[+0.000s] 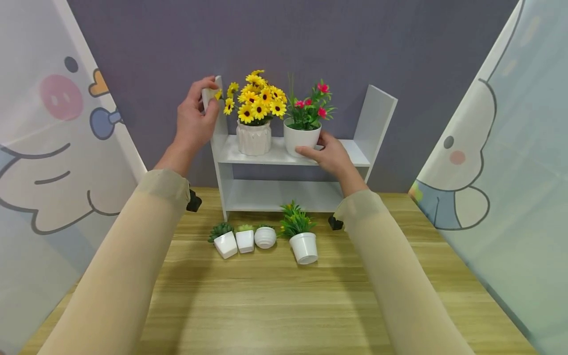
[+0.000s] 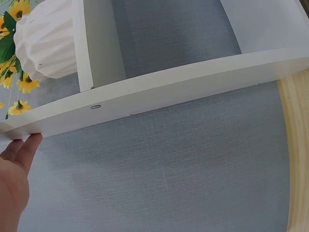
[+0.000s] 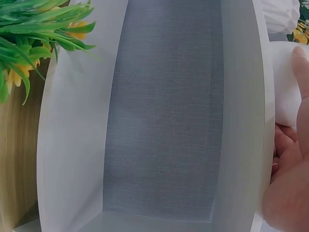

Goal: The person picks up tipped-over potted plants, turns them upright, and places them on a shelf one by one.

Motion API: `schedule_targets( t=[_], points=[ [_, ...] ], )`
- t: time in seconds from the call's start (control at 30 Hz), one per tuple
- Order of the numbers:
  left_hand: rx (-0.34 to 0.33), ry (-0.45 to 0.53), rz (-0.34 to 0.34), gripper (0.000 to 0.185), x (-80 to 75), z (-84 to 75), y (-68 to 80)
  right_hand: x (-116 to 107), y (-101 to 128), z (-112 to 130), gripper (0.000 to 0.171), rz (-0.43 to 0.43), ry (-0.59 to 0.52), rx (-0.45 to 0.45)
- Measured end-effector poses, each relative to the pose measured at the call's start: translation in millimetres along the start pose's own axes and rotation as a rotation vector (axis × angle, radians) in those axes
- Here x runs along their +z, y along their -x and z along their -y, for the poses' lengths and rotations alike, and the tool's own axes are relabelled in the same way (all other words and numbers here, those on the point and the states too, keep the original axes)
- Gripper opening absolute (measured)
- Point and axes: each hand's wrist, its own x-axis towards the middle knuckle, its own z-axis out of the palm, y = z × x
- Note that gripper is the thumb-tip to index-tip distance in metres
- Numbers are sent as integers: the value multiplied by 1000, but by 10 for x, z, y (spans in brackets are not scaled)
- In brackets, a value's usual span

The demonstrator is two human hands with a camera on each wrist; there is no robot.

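Observation:
At the upper left of the white two-tier shelf (image 1: 297, 196), my left hand (image 1: 195, 111) grips the top of its side panel (image 2: 159, 89), fingers on the outer face. My right hand (image 1: 330, 155) holds the smooth white pot of red flowers (image 1: 302, 138) low on its right side, thumb in front and fingers behind. This pot is upright at the upper board, right beside a ribbed white pot of yellow flowers (image 1: 254, 138). In the right wrist view, my right hand (image 3: 289, 169) is at the white pot (image 3: 284, 82), partly cut off by the frame edge.
On the wooden table (image 1: 266, 305) before the shelf lie three small white succulent pots (image 1: 226, 245) and a tipped white pot with a green and yellow plant (image 1: 304, 248). A grey wall (image 1: 310, 39) stands behind; printed cartoon curtains (image 1: 510, 148) flank both sides.

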Motion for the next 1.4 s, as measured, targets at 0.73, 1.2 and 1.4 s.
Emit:
schedule_targets(
  t=[0.73, 1.2, 1.4],
  points=[
    [-3, 5, 10, 36, 13, -11, 5, -134, 172, -19, 108, -49, -117, 44],
    [4, 3, 1, 35, -18, -15, 18, -304, 907, -311, 77, -9, -120, -60],
    [22, -3, 1, 34, -7, -15, 13, -350, 1186, -548, 71, 81, -88, -59]
  ],
)
